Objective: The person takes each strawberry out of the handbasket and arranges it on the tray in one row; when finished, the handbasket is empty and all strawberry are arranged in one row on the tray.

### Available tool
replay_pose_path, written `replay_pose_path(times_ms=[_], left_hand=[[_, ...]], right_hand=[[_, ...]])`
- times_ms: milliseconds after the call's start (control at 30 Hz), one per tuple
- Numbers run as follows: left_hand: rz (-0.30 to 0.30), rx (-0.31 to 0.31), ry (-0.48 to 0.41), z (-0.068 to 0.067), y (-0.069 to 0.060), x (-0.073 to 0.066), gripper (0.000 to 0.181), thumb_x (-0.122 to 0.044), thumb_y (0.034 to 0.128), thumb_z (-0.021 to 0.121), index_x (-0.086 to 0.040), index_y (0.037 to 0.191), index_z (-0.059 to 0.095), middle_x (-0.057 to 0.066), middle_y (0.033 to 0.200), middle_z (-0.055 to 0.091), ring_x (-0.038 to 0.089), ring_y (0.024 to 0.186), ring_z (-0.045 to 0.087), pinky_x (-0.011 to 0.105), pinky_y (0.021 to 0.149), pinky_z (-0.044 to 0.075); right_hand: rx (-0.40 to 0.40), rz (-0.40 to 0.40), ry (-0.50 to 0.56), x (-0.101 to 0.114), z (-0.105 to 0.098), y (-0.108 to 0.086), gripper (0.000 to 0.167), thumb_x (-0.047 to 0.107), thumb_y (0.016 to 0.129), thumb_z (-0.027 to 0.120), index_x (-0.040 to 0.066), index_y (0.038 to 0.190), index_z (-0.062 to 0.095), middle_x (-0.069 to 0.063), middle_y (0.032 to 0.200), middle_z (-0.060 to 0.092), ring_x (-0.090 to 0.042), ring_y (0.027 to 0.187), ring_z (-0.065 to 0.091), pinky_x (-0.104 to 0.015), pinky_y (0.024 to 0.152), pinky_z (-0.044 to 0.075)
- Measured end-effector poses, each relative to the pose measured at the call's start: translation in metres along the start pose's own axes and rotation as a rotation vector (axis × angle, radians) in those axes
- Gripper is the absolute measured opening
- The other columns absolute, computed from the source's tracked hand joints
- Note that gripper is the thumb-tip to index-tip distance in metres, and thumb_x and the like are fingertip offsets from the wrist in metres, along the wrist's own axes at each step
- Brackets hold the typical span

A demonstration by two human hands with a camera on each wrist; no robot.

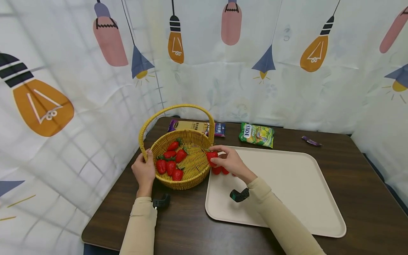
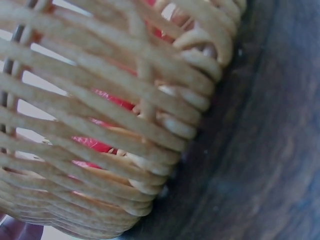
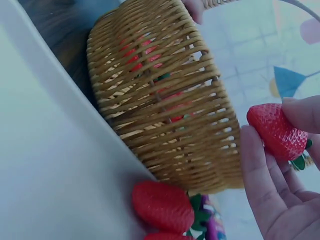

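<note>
A round basket (image 1: 188, 183) of woven yellow strands, with a tightly wrapped, arched handle (image 1: 183, 106), stands on the dark, wood-grained table (image 1: 191, 226). Six glossy red strawberries (image 1: 170, 168) show inside; at least two others lie on the smooth, round-cornered tray (image 1: 302, 184). The right hand (image 1: 231, 161) has its grip clamped on one dimpled strawberry (image 3: 277, 131), just beside the basket. The left hand (image 1: 145, 171) has its grip closed on the basket's edge, by the handle's foot.

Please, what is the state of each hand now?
Left hand: closed, holding the yellow basket at its side.
Right hand: closed, pinching a strawberry.
</note>
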State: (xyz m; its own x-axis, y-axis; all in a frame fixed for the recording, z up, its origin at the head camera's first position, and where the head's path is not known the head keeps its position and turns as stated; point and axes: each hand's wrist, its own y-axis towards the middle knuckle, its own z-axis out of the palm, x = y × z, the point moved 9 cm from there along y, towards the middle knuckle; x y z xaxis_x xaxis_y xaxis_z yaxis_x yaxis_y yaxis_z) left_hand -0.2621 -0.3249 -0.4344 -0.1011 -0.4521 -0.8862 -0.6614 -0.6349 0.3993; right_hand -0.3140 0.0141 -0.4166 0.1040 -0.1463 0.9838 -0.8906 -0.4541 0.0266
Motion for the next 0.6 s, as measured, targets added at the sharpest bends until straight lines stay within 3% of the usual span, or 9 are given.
replay_pose_path(times_ms=[100,200,333,600], left_hand=[[-0.019,0.01,0.005,0.001,0.0,0.002,0.037,-0.035,0.0971,0.06,-0.004,0.114,0.071,0.019,0.106,0.07,0.035,0.097,0.062,0.047,0.085,0.045],[-0.049,0.025,0.011,0.002,-0.001,0.004,0.038,-0.037,0.0977,0.058,-0.004,0.112,0.071,0.019,0.101,0.07,0.032,0.09,0.061,0.043,0.08,0.044],[-0.078,0.038,0.016,0.002,-0.001,0.006,0.038,-0.037,0.0981,0.057,-0.004,0.11,0.071,0.02,0.096,0.068,0.028,0.084,0.057,0.038,0.077,0.041],[-0.095,0.053,0.041,0.003,-0.002,0.008,0.038,-0.037,0.0987,0.055,-0.004,0.108,0.071,0.019,0.091,0.066,0.03,0.082,0.056,0.041,0.078,0.042]], right_hand=[[-0.004,0.004,0.03,0.004,-0.008,-0.011,0.039,0.01,0.092,0.066,0.009,0.131,0.06,-0.013,0.131,0.057,-0.034,0.096,0.067,-0.053,0.084,0.052],[-0.017,-0.007,0.052,0.002,-0.018,-0.018,0.044,0.009,0.092,0.066,0.002,0.134,0.055,-0.018,0.133,0.053,-0.039,0.098,0.065,-0.052,0.084,0.052],[-0.072,-0.018,0.029,-0.009,-0.033,-0.023,0.043,0.012,0.091,0.068,0.005,0.132,0.058,-0.017,0.128,0.053,-0.034,0.097,0.066,-0.046,0.081,0.055],[-0.162,-0.017,0.014,-0.028,-0.059,-0.04,0.041,0.014,0.092,0.068,0.005,0.131,0.059,-0.018,0.128,0.053,-0.032,0.095,0.066,-0.038,0.076,0.056]])
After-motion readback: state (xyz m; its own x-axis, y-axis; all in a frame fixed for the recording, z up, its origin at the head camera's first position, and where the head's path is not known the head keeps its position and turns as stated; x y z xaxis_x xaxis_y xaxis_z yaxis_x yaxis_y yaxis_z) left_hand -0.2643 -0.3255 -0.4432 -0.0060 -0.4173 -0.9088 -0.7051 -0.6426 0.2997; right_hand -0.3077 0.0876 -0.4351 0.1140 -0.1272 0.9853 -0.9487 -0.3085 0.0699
